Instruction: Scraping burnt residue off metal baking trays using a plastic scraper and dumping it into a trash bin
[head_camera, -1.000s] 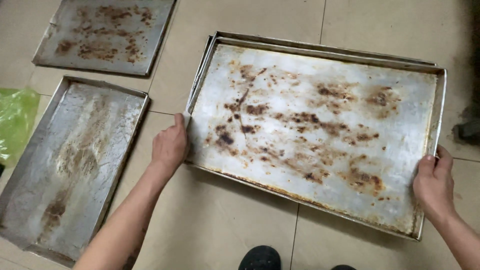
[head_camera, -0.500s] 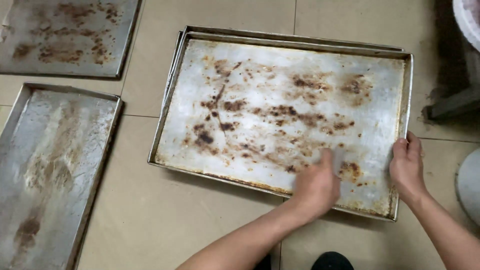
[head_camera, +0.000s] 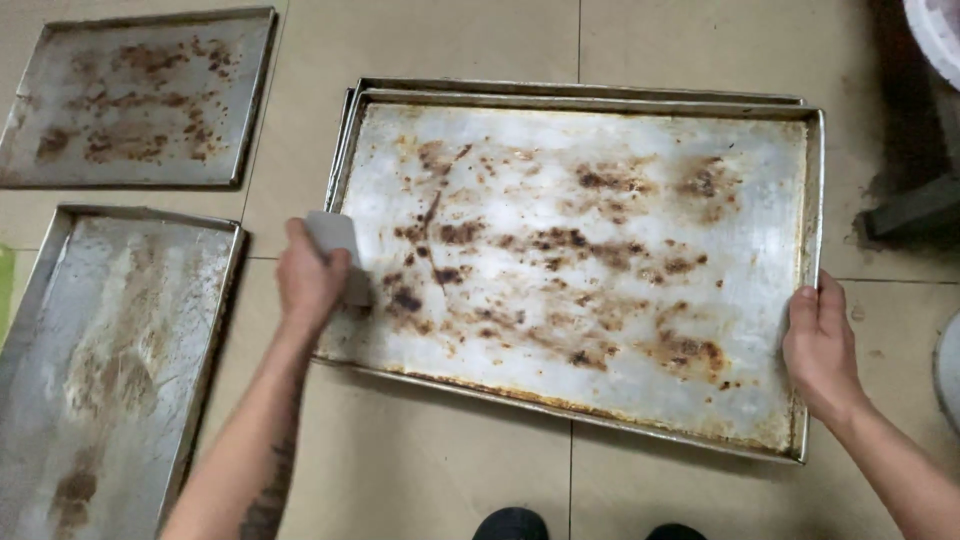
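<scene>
Tiled floor (head_camera: 420, 480), left hand (head_camera: 310, 280) now gripping white scraper (head_camera: 335, 240) at tray's (head_camera: 815, 180) left, right hand (head_camera: 820, 345) still clasping its edge

Bakery back room: stained baking trays (head_camera: 140, 100) on tiled floor (head_camera: 420, 470).

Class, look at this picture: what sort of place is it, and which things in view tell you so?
Probably the washing-up area of a bakery or commercial kitchen: large stained baking trays lie on a tiled floor, and the left hand holds a white scraper on one.

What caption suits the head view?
Left hand presses a pale scraper onto a stained baking tray; right hand grips its edge.
</scene>
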